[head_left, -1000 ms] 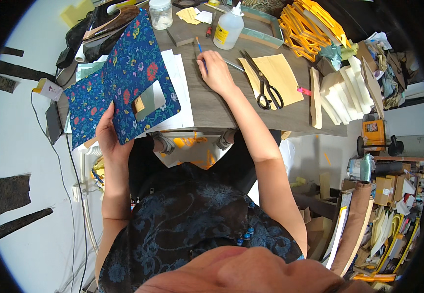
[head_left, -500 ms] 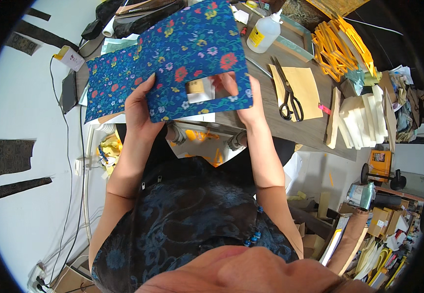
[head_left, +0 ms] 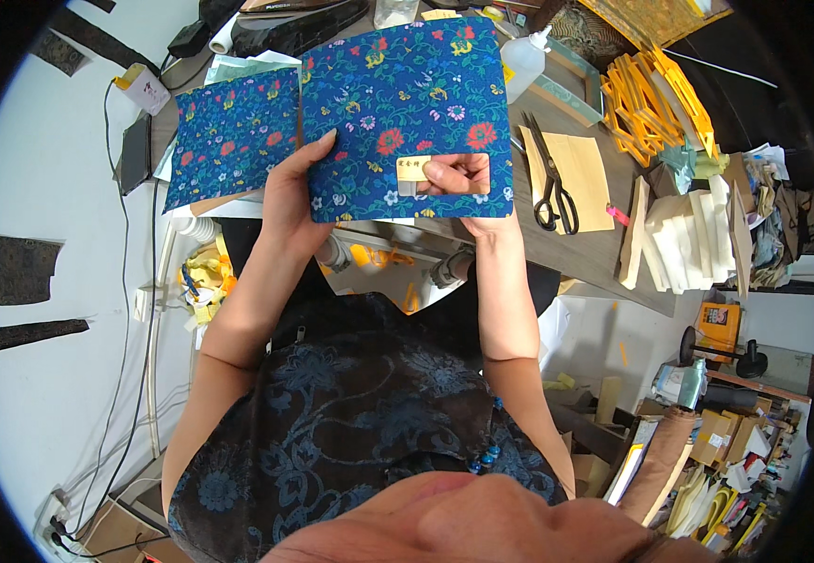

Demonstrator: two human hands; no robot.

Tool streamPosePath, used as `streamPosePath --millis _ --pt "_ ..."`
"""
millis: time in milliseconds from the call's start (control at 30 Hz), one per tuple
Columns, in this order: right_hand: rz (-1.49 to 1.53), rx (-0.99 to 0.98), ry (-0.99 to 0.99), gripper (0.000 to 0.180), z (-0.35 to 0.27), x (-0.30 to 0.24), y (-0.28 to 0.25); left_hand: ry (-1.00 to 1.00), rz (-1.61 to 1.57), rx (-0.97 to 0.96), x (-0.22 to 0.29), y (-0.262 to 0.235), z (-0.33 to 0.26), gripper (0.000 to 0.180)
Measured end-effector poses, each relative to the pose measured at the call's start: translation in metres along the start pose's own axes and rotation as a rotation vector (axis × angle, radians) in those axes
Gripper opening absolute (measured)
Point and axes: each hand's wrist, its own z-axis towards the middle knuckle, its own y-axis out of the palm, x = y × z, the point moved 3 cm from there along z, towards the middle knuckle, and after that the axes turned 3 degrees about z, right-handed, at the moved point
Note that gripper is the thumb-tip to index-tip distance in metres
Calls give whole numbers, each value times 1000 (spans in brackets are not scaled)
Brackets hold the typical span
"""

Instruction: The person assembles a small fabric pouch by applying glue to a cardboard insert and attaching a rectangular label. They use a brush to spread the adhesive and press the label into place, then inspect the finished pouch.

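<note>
Upright over the table edge is a blue floral fabric-covered board with a rectangular window cut near its lower right corner. My left hand is closed on the board's left edge, thumb on the front. Behind the board is my right hand, partly hidden, its fingers showing through the window. A small cream label with dark marks sits in the window's left part, with my right thumb pressed on it. A second blue floral piece lies on the table to the left, beside the board.
Black scissors rest on tan paper at the right. Near the board's upper right stands a white squeeze bottle. Orange-yellow frames and a stack of white padded pieces are farther right. A cable hangs along the left wall.
The board has turned more level and moved slightly right. My right hand has shifted from the board's right edge to behind the window, with the thumb now on the label.
</note>
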Motion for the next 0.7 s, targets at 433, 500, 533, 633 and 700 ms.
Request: streamPosePath --millis 433,500,533,633,700 --pt "-230 218 -299 11 -35 -25 -32 -13 14 -50 11 -6 -1 28" --pt "-340 279 -297 14 -41 -27 -34 -2 45 -26 11 -5 -5 29" --pt "-376 274 -304 15 -44 -28 -35 5 54 -15 10 -5 -5 28" --pt "-451 277 -331 15 -51 -33 -35 26 24 -32 11 -1 -7 28" --pt "-381 288 -324 15 -56 -38 -26 40 -75 -108 16 2 -8 27"
